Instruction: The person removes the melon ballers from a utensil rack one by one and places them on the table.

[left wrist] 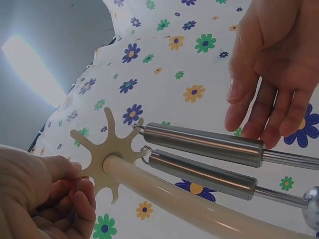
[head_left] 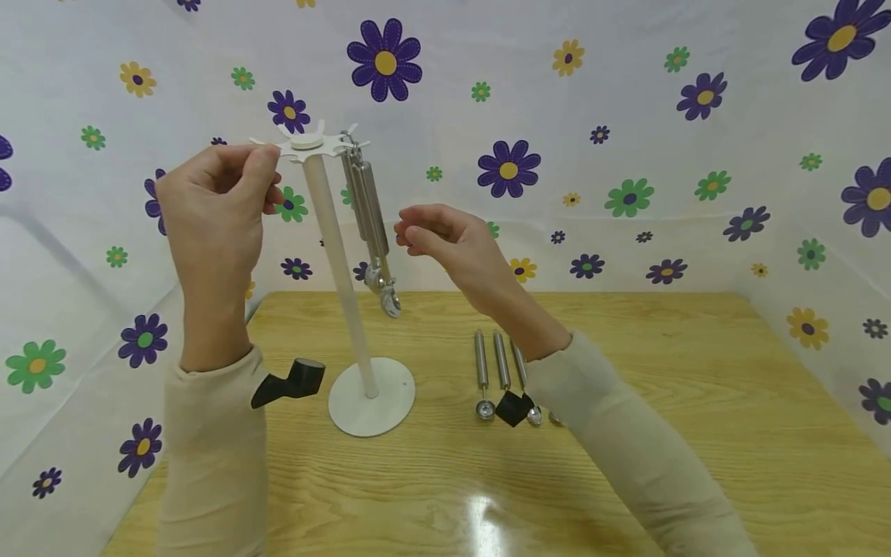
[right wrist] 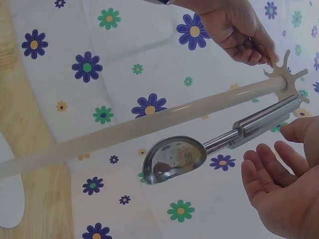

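Beige sleeves [head_left: 216,464] are closest to the camera, coming up from about 7 and 5 o'clock. Biggest thing back there is a floral cloth [head_left: 306,46], right across 12, then the wooden table [head_left: 780,387] from 4 round to 8. So the white stand [head_left: 339,263] has its round base on the table at roughly 7 and leans toward 10 in the head view. Left hand [head_left: 217,205] has thumb and fingertips pinched on a prong at the 9 o'clock side of its top. Right hand [head_left: 462,251], near dead center, has thumb and fingers apart, loosely curved, just beside some hanging metal utensils [head_left: 373,209] hooked at the top's 3 o'clock; one's a scoop. At least three loose metal utensils [head_left: 482,363] lie around 5, partly hidden by the right sleeve and a black piece [head_left: 513,408].
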Demonstrator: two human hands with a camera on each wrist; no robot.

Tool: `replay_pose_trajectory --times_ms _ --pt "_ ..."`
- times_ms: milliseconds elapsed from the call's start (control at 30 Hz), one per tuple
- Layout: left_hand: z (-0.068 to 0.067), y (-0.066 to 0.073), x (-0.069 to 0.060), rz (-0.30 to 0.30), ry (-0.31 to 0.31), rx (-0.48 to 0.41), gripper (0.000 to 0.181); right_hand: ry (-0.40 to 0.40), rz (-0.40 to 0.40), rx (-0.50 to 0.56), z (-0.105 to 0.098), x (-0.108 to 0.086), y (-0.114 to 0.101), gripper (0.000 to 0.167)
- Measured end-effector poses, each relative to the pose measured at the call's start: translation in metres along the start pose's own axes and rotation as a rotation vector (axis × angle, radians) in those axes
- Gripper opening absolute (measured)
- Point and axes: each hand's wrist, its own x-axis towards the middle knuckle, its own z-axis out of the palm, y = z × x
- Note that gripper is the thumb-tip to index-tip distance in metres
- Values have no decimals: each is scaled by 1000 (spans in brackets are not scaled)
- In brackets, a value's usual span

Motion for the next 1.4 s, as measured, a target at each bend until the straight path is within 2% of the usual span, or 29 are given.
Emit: replay_pose_trajectory --times_ms 267,533,867,967,1100,1233,1400 --pt "0 -1 0 13 0 -11 22 -19 -14 41 8 7 -2 32" --pt "0 -1 0 23 -1 -23 22 -18 15 74 23 11 1 33" --pt "1 -1 -1 32 -6 -29 21 -63 22 -5 27 6 -2 35" --pt "0 -2 1 13 -9 -24 23 -107 9 -36 23 4 -6 34" --pt "-1 -5 5 -44 -19 -55 24 -151 15 -62 19 1 -10 35" --pt "-2 -7 9 -83 -31 -125 24 -152 25 -92 17 -1 -11 35" --pt "-1 -7 10 -96 -26 -185 24 -137 14 -127 22 -2 -12 31"
